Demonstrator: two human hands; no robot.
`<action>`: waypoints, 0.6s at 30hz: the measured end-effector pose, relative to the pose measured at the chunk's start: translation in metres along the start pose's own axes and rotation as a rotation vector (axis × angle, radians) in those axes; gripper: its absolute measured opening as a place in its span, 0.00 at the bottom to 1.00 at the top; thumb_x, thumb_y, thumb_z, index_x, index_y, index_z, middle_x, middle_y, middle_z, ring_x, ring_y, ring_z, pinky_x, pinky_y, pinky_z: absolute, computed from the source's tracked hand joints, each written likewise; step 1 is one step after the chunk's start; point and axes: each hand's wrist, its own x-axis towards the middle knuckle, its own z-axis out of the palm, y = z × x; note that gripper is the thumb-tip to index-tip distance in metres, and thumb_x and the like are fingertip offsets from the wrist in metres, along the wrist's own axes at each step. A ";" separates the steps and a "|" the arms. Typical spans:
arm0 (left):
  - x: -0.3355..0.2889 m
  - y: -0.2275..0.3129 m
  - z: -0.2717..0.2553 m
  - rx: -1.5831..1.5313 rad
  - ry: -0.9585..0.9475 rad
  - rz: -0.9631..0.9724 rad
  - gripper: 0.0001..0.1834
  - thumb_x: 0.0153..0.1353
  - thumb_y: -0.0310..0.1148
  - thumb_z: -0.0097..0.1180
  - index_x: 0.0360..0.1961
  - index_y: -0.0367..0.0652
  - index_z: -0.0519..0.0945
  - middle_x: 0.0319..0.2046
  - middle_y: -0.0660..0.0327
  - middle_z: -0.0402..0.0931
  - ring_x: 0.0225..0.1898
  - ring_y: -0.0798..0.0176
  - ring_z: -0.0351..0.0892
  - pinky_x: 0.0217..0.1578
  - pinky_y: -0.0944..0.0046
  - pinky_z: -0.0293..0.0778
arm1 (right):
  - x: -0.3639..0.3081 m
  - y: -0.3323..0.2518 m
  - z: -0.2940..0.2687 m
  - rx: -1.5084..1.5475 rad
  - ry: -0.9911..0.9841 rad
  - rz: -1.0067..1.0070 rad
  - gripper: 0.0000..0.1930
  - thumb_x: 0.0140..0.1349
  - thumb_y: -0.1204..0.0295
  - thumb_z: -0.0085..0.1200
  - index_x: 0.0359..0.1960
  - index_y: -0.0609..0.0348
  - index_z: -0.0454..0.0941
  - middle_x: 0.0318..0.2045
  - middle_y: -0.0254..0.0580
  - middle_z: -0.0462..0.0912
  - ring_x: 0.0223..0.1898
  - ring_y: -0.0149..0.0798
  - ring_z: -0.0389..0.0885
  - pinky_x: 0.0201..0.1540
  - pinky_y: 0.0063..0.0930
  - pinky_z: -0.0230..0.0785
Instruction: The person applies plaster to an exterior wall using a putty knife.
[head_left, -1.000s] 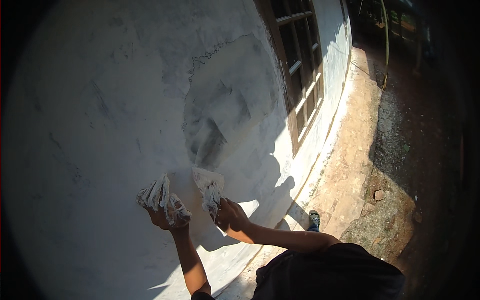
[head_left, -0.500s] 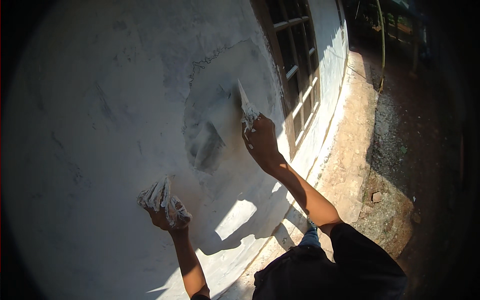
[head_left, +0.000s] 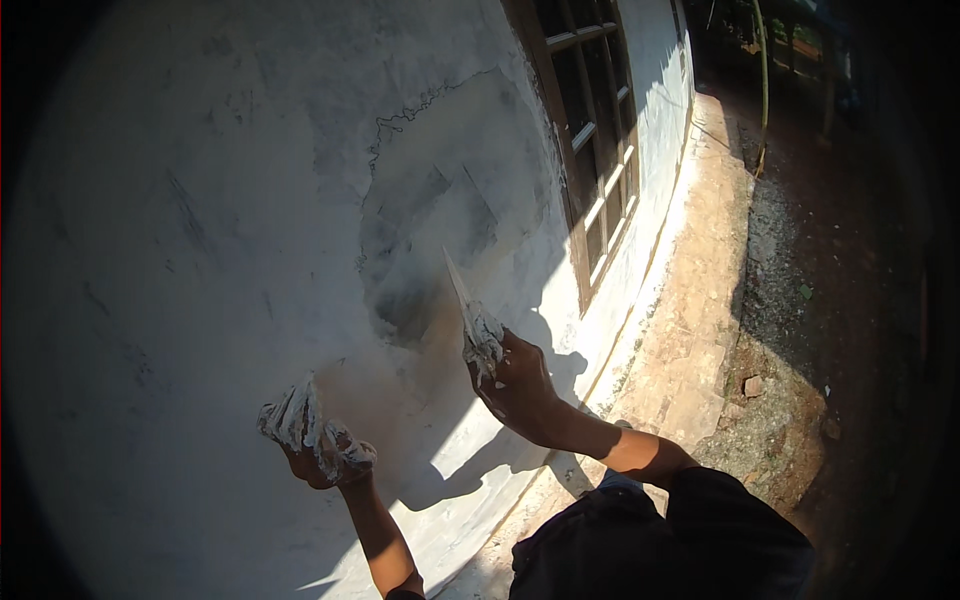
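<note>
My right hand (head_left: 520,385) is closed around a putty knife (head_left: 461,285) caked with white putty near the grip. Its thin blade is seen almost edge-on, pointing up along the plastered wall (head_left: 230,270). A grey, uneven patch (head_left: 440,205) with a ragged, cracked upper left edge lies on the wall beyond the blade. Whether the blade touches the wall I cannot tell. Lower left, my left hand (head_left: 318,470) is closed under a crumpled lump of white putty (head_left: 320,425), which hides most of its fingers.
To the right of the patch is a brown-framed window (head_left: 595,150) with white bars. A sunlit concrete ledge (head_left: 685,330) runs along the wall's foot, with gravelly ground (head_left: 775,410) and a small brick piece (head_left: 753,386) beyond it. A thin pole (head_left: 765,90) stands at upper right.
My right hand with the putty knife has moved down and slightly left across the patch. My left hand with the putty sits a little lower and further left.
</note>
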 end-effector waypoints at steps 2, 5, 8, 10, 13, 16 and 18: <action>0.025 0.025 0.005 -0.116 -0.015 0.013 0.21 0.63 0.45 0.40 0.47 0.39 0.70 0.41 0.52 0.73 0.39 0.44 0.75 0.38 0.49 0.74 | 0.023 0.051 -0.012 -0.082 0.151 0.074 0.04 0.49 0.85 0.50 0.28 0.70 0.75 0.24 0.51 0.75 0.25 0.47 0.75 0.27 0.30 0.68; 0.028 0.015 0.014 -0.225 -0.145 -0.014 0.19 0.64 0.43 0.39 0.43 0.38 0.72 0.39 0.51 0.74 0.37 0.44 0.76 0.37 0.49 0.74 | 0.046 0.077 -0.006 -0.209 0.112 0.111 0.02 0.50 0.84 0.48 0.26 0.71 0.73 0.22 0.53 0.73 0.22 0.49 0.72 0.29 0.32 0.68; 0.064 0.030 0.018 -0.407 -0.107 -0.008 0.19 0.64 0.41 0.37 0.40 0.36 0.72 0.37 0.50 0.75 0.36 0.44 0.76 0.35 0.49 0.74 | 0.029 0.073 0.036 -0.238 0.044 0.106 0.04 0.50 0.80 0.51 0.23 0.71 0.72 0.21 0.53 0.73 0.25 0.52 0.74 0.31 0.37 0.70; 0.079 0.037 0.014 -0.469 -0.103 -0.080 0.21 0.62 0.43 0.39 0.38 0.35 0.74 0.36 0.49 0.75 0.36 0.43 0.75 0.37 0.47 0.72 | -0.002 0.047 0.069 -0.256 -0.035 0.028 0.05 0.50 0.78 0.53 0.23 0.70 0.73 0.26 0.54 0.75 0.28 0.53 0.76 0.31 0.39 0.72; 0.077 0.036 0.014 -0.515 -0.103 -0.180 0.22 0.58 0.44 0.41 0.38 0.34 0.76 0.36 0.49 0.75 0.37 0.43 0.74 0.40 0.45 0.68 | -0.034 0.007 0.074 -0.271 -0.285 -0.047 0.05 0.50 0.78 0.53 0.25 0.70 0.73 0.33 0.54 0.76 0.30 0.53 0.78 0.32 0.35 0.73; 0.078 0.027 0.014 -0.484 -0.165 -0.181 0.22 0.57 0.42 0.42 0.40 0.34 0.76 0.38 0.49 0.75 0.40 0.42 0.73 0.43 0.44 0.66 | -0.026 -0.012 0.036 0.134 -0.139 0.025 0.08 0.48 0.81 0.55 0.32 0.67 0.75 0.34 0.51 0.77 0.33 0.49 0.80 0.34 0.31 0.74; 0.086 0.030 0.017 -0.466 -0.225 -0.163 0.22 0.56 0.42 0.43 0.41 0.34 0.76 0.39 0.49 0.75 0.42 0.42 0.72 0.45 0.44 0.65 | 0.003 -0.003 0.008 0.062 0.036 0.019 0.09 0.48 0.84 0.52 0.33 0.66 0.75 0.29 0.49 0.77 0.30 0.48 0.80 0.31 0.30 0.73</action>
